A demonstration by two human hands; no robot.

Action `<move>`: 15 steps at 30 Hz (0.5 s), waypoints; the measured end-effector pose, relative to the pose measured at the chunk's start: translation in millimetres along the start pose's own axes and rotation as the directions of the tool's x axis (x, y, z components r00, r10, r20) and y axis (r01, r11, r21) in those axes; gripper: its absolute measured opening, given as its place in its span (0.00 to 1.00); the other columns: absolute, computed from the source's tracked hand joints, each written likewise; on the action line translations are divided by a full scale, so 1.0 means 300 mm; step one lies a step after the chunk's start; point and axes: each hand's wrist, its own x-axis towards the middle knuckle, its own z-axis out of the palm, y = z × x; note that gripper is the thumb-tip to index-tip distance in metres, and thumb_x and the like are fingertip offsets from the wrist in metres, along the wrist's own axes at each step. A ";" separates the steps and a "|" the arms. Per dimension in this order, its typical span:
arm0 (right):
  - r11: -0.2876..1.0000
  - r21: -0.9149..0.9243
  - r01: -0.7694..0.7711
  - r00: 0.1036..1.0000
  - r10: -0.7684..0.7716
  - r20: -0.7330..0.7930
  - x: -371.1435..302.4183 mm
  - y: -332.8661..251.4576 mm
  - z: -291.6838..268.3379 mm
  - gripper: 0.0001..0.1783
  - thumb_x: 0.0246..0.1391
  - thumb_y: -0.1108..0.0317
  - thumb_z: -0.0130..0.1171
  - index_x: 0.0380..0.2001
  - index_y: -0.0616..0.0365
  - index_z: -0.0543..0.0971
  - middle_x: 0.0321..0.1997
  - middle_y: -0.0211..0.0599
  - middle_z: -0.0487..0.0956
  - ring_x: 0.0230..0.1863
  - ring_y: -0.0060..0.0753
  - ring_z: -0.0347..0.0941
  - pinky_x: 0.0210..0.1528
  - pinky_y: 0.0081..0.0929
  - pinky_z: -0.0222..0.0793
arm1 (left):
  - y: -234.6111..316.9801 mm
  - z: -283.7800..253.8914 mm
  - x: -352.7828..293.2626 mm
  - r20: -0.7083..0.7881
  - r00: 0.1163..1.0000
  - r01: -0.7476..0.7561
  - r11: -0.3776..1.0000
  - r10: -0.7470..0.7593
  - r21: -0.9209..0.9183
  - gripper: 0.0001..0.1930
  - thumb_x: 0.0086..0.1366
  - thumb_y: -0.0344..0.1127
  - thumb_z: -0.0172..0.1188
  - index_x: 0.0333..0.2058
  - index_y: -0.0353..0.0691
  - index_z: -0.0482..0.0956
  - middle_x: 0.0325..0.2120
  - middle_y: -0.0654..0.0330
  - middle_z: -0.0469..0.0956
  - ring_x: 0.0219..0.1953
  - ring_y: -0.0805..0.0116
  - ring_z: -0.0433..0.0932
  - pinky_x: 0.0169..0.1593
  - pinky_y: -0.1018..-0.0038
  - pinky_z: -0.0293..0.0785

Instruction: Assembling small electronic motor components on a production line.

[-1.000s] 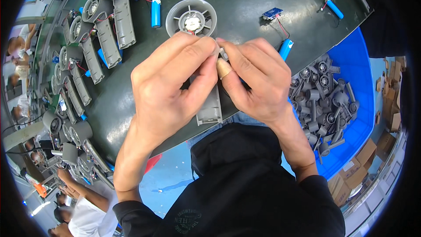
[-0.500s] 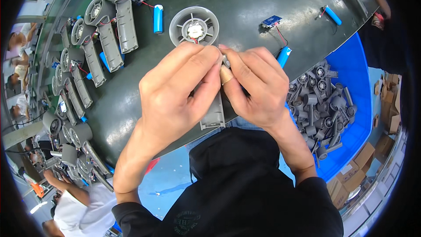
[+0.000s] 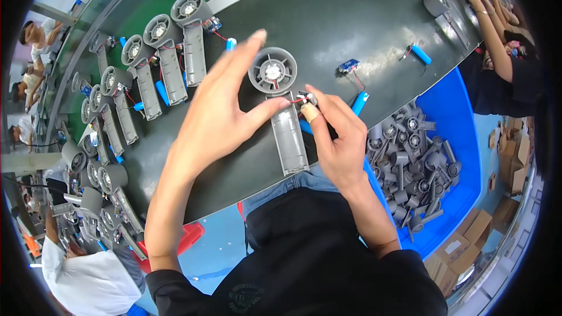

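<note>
- left hand (image 3: pixel 219 117) open, fingers spread, thumb tip touching the grey fan housing (image 3: pixel 281 105) at its left side
- housing lies between both hands, long axis running from fan head down toward the person (handle nearest the body)
- right hand (image 3: pixel 336 134) pinches a small motor part (image 3: pixel 307 98) at the housing's upper right edge, nearer hand

Dark worktable (image 3: pixel 363 17), light blue floor (image 3: pixel 219 246).

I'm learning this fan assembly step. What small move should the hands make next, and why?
Probably seat the small part into the open grey handle shell: the right hand pinches it, red wires attached, just beside the shell, while the left hand steadies the shell with its thumb.
</note>
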 end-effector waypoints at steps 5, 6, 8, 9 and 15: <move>0.991 0.054 0.126 0.988 -0.121 -0.091 0.034 -0.018 -0.027 0.16 0.58 0.80 0.58 0.50 0.70 0.79 0.42 0.47 0.81 0.41 0.35 0.78 0.46 0.26 0.72 | 0.037 -0.044 0.037 0.077 0.996 0.054 0.995 -0.048 -0.081 0.39 0.45 0.35 0.79 0.57 0.33 0.75 0.49 0.50 0.80 0.50 0.57 0.80 0.54 0.67 0.75; 0.986 0.039 0.161 0.983 -0.157 -0.094 0.047 -0.029 -0.038 0.16 0.57 0.80 0.59 0.50 0.71 0.79 0.43 0.48 0.81 0.42 0.35 0.78 0.47 0.26 0.72 | 0.051 -0.058 0.045 0.064 0.998 0.035 0.996 -0.030 -0.083 0.39 0.45 0.35 0.79 0.57 0.33 0.75 0.49 0.50 0.80 0.50 0.57 0.80 0.54 0.67 0.75; 0.967 0.038 0.251 0.962 -0.245 -0.125 0.082 -0.044 -0.048 0.17 0.56 0.81 0.60 0.50 0.70 0.80 0.44 0.48 0.81 0.41 0.37 0.79 0.44 0.26 0.73 | 0.075 -0.089 0.066 -0.059 0.994 -0.093 0.995 0.091 -0.030 0.38 0.44 0.34 0.79 0.56 0.31 0.75 0.49 0.49 0.80 0.50 0.56 0.80 0.55 0.67 0.74; 0.947 0.041 0.318 0.940 -0.310 -0.145 0.101 -0.052 -0.054 0.19 0.55 0.82 0.62 0.51 0.68 0.80 0.44 0.49 0.81 0.39 0.38 0.79 0.42 0.25 0.74 | 0.085 -0.103 0.085 -0.075 0.991 -0.114 0.993 0.112 -0.026 0.38 0.44 0.34 0.79 0.56 0.31 0.75 0.49 0.49 0.80 0.50 0.56 0.80 0.55 0.67 0.74; 0.902 0.048 0.428 0.895 -0.416 -0.164 0.211 -0.110 -0.081 0.19 0.55 0.79 0.65 0.51 0.69 0.80 0.45 0.51 0.81 0.42 0.42 0.81 0.44 0.27 0.75 | 0.120 -0.182 0.169 -0.177 0.963 -0.217 0.975 0.205 -0.054 0.35 0.44 0.29 0.78 0.54 0.31 0.76 0.49 0.49 0.79 0.49 0.52 0.79 0.53 0.65 0.75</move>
